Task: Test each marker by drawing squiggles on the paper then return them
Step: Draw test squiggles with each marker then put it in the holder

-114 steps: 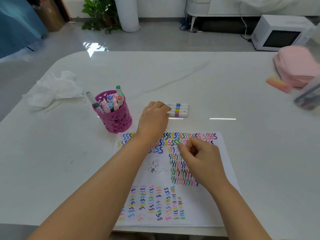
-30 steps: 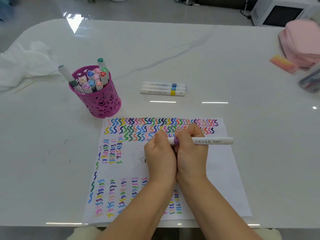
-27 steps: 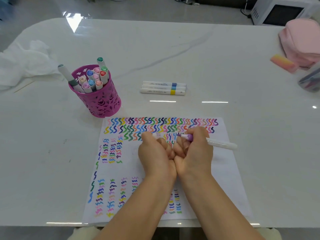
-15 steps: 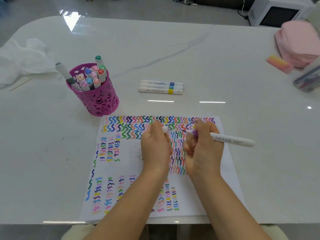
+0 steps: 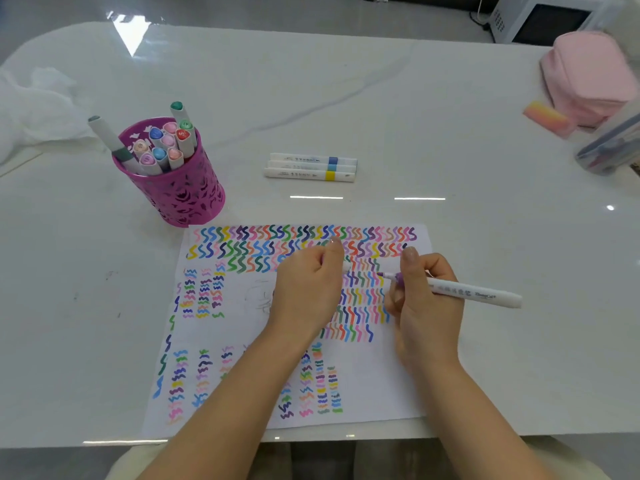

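A white sheet of paper (image 5: 374,386) covered in coloured squiggles lies at the table's near edge. My right hand (image 5: 424,306) grips an uncapped white marker with a purple band (image 5: 474,294), its purple tip pointing left just above the paper. My left hand (image 5: 308,289) is curled over the paper and pinches the marker's white cap (image 5: 346,267). Three white markers (image 5: 311,167) lie side by side beyond the paper. A magenta cut-out pen cup (image 5: 180,188) full of markers stands at the paper's far left corner.
A crumpled white cloth (image 5: 38,109) lies at the far left. A pink pouch (image 5: 585,74), an orange-pink eraser (image 5: 547,118) and a clear pencil case (image 5: 613,147) sit at the far right. A microwave (image 5: 543,19) stands on the floor beyond the table.
My left hand fetched the purple marker from the row beyond the paper. Both hands pulled its cap off, then moved apart; the cap stays in my left hand, the marker in my right.
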